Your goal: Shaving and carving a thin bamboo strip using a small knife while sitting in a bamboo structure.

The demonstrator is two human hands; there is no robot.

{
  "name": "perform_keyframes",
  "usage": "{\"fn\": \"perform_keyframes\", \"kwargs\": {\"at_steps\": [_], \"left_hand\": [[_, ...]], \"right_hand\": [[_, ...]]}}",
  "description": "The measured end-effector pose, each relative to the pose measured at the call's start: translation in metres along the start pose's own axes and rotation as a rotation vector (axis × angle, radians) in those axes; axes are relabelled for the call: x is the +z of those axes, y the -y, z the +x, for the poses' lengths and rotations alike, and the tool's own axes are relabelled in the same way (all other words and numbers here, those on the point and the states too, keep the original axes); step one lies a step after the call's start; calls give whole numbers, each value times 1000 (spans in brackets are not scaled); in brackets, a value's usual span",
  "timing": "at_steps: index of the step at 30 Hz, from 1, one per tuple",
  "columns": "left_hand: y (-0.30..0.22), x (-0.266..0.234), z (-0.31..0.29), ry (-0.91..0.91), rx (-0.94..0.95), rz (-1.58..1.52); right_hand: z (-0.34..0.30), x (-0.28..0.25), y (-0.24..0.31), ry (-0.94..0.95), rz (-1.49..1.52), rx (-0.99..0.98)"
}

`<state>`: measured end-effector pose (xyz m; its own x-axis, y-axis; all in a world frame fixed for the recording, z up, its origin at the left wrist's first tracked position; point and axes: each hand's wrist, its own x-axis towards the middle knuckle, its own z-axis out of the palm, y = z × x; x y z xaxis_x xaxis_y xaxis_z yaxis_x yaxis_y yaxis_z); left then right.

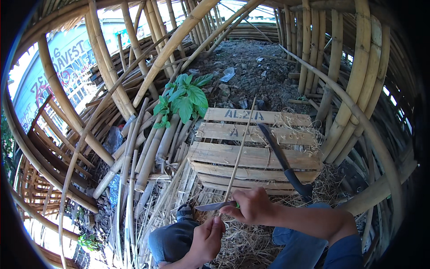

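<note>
My left hand [207,241] is closed round the lower end of a thin bamboo stick [242,145], which slants up and away over a wooden crate. In my right hand [254,206] is a small knife [210,206] with a green bit showing at its handle. Its blade points left and lies across the stick just above my left hand. On the slatted crate [286,158] in front of me rests a machete [277,152] with a dark blade and black handle, its handle end hanging over the near right corner. Curled shavings lie on the slats.
Bamboo poles [154,152] are piled on the left beside a leafy green plant [186,98]. Upright bamboo posts [358,85] stand at the right, with a long slanting pole [345,96]. Straw-like shavings [251,244] cover the ground between my knees. Rocky soil [242,67] lies beyond the crate.
</note>
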<state>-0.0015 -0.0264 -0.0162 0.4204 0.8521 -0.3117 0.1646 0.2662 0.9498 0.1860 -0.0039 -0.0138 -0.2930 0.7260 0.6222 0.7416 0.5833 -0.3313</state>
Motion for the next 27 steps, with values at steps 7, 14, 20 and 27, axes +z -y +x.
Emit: {"fn": "perform_keyframes", "kwargs": {"at_steps": [7,14,20,27], "left_hand": [[0,4,-1,-178,369,446],[-2,2,4,-227,419,543],[2,-2,3,-240,461,566],[5,-4,4,-266,507,623]], "right_hand": [[0,8,-6,21,-226,-76],[-1,21,-18,3,-376,-111],[3,16,-26,50,-430,-51],[7,24,-45,-95,-453,-134]]}}
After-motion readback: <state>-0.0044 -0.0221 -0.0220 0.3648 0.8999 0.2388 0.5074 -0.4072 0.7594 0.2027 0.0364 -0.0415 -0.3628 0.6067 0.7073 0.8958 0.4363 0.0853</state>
